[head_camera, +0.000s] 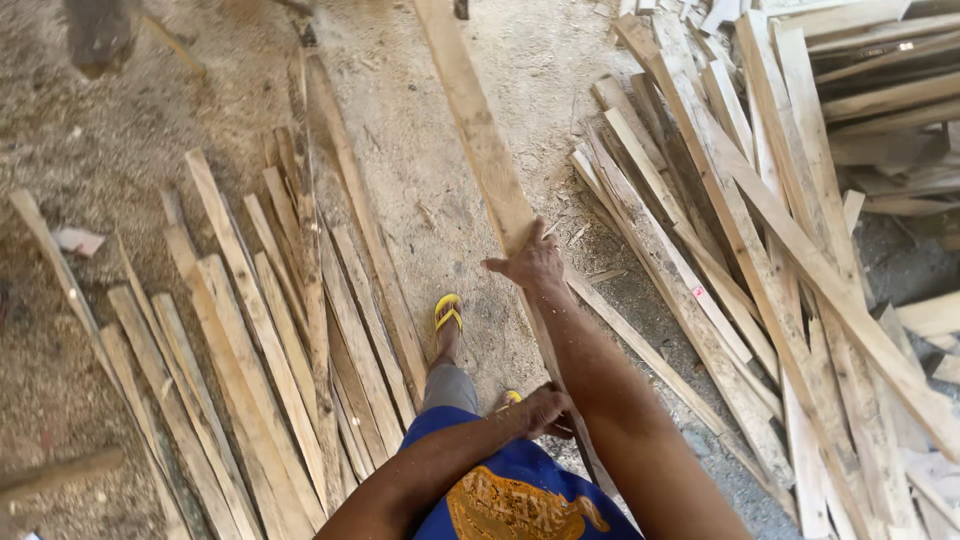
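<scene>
A long, pale wooden plank runs from the top of the view down toward me. My right hand grips it partway along, arm stretched forward, thumb out to the left. My left hand is closed around the plank's near end, close to my body. The part of the plank between the hands is mostly hidden behind my right forearm. Below the plank I see my foot in a yellow sandal on the sawdust-covered ground.
A row of narrow wooden slats lies on the ground to the left. A larger heap of planks and offcuts fills the right side. Sawdust ground runs between them. A dark object sits at top left.
</scene>
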